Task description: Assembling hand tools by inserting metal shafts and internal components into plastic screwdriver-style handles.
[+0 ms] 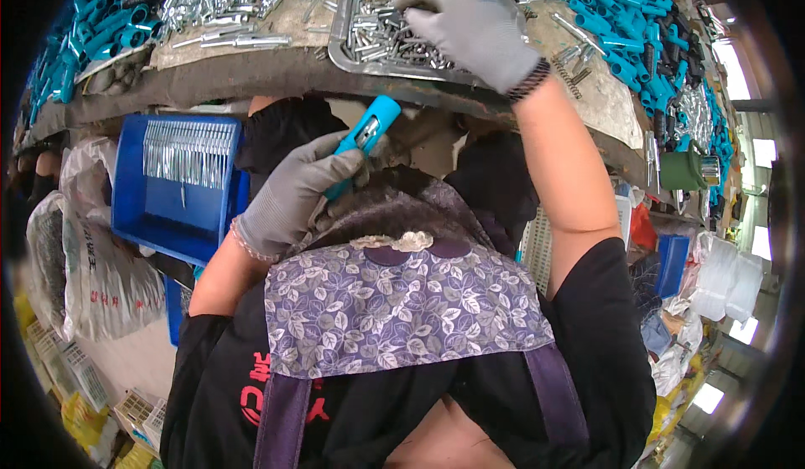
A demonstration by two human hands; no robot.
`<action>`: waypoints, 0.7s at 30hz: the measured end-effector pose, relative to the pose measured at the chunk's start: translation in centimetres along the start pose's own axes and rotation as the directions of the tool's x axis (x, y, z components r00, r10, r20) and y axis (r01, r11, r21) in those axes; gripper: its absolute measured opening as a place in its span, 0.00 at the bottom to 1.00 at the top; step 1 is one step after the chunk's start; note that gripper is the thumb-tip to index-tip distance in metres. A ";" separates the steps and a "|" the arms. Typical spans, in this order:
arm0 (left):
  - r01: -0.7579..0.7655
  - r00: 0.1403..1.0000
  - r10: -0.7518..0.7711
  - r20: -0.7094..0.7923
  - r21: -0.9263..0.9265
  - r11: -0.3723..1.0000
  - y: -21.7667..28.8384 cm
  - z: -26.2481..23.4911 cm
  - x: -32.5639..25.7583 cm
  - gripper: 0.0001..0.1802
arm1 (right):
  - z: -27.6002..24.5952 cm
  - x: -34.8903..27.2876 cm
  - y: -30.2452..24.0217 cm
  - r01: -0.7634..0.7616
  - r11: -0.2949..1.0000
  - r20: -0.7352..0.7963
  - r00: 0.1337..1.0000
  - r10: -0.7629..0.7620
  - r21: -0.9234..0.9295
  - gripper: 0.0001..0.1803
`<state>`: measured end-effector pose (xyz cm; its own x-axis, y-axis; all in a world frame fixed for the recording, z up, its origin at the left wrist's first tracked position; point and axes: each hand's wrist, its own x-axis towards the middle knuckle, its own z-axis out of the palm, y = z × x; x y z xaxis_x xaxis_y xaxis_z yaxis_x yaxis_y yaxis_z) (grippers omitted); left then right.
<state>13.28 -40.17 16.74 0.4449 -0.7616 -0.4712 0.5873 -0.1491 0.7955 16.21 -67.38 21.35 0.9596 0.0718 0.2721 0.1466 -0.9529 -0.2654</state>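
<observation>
In the head view, the gloved left hand [293,188] is closed around a teal handle [376,124] above the lap, near the table [251,62]. The gloved right hand [482,37], fingers curled, is over a metal tray [338,48] of small pins [388,39]; whether it grips one, I cannot tell.

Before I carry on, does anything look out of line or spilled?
One silver piece sticks out below the neat row in the left blue bin, breaking its edge; loose parts outside the metal tray may be normal.
</observation>
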 end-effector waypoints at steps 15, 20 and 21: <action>0.053 0.998 -0.054 0.016 0.066 0.996 0.2 0.6 0.5 0.15 | 3.0 -7.4 -4.5 0.364 0.923 -0.206 0.920 -0.334 0.128 0.07; 0.086 0.991 -0.078 0.109 -0.066 0.994 0.2 0.4 0.3 0.16 | 4.6 -10.0 -6.1 0.369 0.893 -0.305 0.908 -0.288 0.256 0.04; 0.031 0.994 -0.020 0.104 -0.105 0.994 -0.4 0.4 0.4 0.18 | 4.6 -10.1 -5.8 0.359 0.882 -0.273 0.920 -0.279 0.306 0.05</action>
<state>12.92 -40.65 16.39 0.3600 -0.8201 -0.4447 0.6685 -0.1057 0.7361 6.79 -61.21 15.90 0.7766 0.2519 0.5775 0.5469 -0.7245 -0.4195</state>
